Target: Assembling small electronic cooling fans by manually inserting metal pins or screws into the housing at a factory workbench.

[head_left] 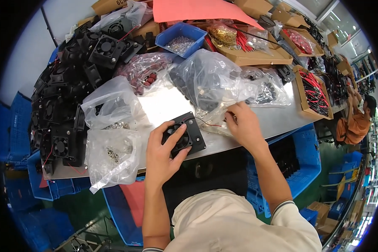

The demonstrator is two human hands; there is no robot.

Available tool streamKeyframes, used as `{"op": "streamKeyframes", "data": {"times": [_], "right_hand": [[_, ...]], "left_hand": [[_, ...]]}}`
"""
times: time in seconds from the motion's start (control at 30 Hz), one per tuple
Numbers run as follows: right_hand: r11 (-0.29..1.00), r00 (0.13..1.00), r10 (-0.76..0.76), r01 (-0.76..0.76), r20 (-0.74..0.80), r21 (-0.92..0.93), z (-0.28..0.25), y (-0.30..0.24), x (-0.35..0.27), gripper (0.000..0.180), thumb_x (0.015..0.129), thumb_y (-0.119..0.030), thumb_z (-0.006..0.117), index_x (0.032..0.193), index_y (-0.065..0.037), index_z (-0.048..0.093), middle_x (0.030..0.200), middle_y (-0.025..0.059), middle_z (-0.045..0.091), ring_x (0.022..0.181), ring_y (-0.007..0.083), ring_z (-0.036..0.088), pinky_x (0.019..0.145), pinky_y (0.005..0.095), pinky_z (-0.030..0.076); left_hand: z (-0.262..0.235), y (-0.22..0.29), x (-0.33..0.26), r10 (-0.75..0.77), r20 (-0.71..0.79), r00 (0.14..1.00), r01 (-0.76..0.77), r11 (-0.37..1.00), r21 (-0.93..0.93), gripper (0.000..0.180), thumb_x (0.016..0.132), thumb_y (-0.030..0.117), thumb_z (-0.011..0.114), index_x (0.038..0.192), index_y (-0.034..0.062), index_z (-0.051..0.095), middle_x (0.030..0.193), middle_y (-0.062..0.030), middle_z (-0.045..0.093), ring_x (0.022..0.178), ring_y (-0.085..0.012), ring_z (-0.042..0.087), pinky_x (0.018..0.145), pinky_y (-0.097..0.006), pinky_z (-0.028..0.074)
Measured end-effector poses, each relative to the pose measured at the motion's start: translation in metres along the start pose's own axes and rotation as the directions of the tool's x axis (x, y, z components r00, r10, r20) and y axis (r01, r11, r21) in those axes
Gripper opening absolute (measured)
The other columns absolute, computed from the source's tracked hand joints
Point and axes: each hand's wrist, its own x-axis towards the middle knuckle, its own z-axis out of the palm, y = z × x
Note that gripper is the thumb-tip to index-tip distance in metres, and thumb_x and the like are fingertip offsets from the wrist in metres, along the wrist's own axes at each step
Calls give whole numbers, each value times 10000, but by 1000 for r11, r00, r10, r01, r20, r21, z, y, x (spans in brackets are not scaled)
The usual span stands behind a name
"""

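Note:
My left hand (166, 151) grips a black cooling fan on a square plate (194, 133) at the table's front edge, with its fingers spread over the fan's face. From the fan a thin wire runs right toward my right hand (244, 128). The fingers of that hand are curled together at the near edge of a clear plastic bag (216, 113); what they pinch is too small to make out. Just beyond lies a bigger clear bag of dark parts (210, 77). Left of the fan are clear bags with small metal pieces (113, 153).
A heap of black fans (59, 109) covers the table's left end. Behind stand a blue bin of small metal parts (178, 42) and a carton of red and black wires (314, 92). Blue crates (306, 168) sit below the table. Another person (355, 126) works far right.

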Motion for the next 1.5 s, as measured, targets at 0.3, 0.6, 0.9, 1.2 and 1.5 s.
{"op": "streamKeyframes", "data": {"times": [0.3, 0.6, 0.9, 1.2, 1.5], "right_hand": [[968, 1000, 29, -29, 4, 249, -4, 3, -1, 140, 821, 5, 656, 959, 3, 634, 847, 105, 633, 739, 203, 616, 661, 303, 480], [944, 996, 86, -79, -8, 319, -12, 2, 0, 100, 821, 8, 670, 921, 10, 662, 831, 61, 629, 710, 135, 553, 653, 263, 442], [784, 930, -47, -192, 364, 590, -9, -60, -15, 144, 814, 20, 696, 957, 10, 683, 843, 41, 638, 713, 102, 585, 655, 236, 467], [863, 932, -38, -151, 360, 483, 1, -68, -11, 107, 867, -33, 655, 964, 0, 685, 824, 37, 578, 705, 102, 542, 646, 237, 431], [765, 910, 35, -290, 413, 574, 1, -65, -11, 104, 876, -36, 656, 961, 8, 696, 851, -5, 560, 725, 57, 509, 626, 216, 394]], "left_hand": [[-2, 1, 0, -7, 16, 1000, 8, 1000, -24, 582, 666, 63, 782, 1234, 106, 659, 1275, -146, 536, 1135, -329, 525, 958, -392, 445], [-3, 1, 1, 2, 9, 1000, -2, 1000, -10, 588, 662, 77, 787, 1235, 111, 660, 1274, -144, 543, 1121, -329, 535, 952, -394, 450], [-5, 1, -1, -11, 13, 1000, 11, 1000, -5, 595, 665, 84, 790, 1244, 123, 656, 1283, -141, 542, 1133, -332, 531, 961, -399, 444], [-6, 2, 0, 13, 15, 1000, -13, 1000, 4, 614, 661, 93, 800, 1255, 139, 650, 1275, -146, 547, 1139, -341, 530, 952, -415, 454], [-7, 1, 0, 19, 8, 1000, -19, 1000, -3, 594, 678, 111, 804, 1251, 148, 652, 1267, -143, 550, 1135, -342, 533, 944, -416, 457]]}}
